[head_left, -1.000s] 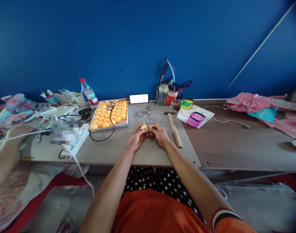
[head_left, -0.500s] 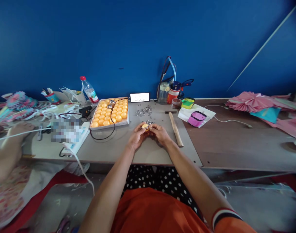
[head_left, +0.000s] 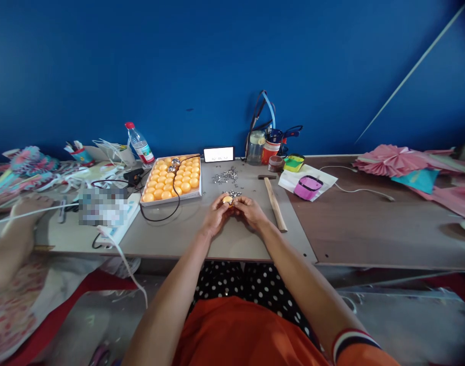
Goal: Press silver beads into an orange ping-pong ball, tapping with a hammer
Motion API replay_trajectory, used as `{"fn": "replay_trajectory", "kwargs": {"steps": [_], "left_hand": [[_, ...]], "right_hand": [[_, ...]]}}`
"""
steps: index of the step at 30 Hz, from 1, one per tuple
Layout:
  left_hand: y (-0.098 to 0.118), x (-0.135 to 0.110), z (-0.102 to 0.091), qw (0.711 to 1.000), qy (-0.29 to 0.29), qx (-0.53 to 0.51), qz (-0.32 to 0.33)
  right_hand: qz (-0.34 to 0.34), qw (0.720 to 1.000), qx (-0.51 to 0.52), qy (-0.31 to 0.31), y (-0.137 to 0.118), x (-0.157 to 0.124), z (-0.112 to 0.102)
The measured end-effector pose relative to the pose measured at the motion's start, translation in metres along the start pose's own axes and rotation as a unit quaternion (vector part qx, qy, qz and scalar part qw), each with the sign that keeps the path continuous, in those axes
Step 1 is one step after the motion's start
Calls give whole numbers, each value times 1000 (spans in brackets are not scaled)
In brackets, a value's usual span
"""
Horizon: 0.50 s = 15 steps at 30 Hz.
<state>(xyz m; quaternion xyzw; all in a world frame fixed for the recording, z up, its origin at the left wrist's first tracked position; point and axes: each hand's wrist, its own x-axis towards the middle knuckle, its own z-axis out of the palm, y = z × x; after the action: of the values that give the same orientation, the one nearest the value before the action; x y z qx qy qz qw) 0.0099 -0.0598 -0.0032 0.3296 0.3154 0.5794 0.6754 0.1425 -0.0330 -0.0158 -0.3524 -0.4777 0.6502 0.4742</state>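
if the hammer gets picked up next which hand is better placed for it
Probably the right hand: the hammer lies close on its right, handle toward the person, while the left hand is farther across. Both hands are on a small orange piece, though.

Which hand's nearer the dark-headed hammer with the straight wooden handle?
Right. The right hand is just left of the hammer; the left hand is farther left, beyond the right hand.
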Motion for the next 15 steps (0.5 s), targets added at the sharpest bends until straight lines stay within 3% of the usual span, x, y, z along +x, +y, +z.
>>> {"fn": "replay_trajectory", "kwargs": {"steps": [15], "left_hand": [[-3,2,-2,1000,4,10,12]], "right_hand": [[-2,1000,-11,4,2,2,-2]]}}
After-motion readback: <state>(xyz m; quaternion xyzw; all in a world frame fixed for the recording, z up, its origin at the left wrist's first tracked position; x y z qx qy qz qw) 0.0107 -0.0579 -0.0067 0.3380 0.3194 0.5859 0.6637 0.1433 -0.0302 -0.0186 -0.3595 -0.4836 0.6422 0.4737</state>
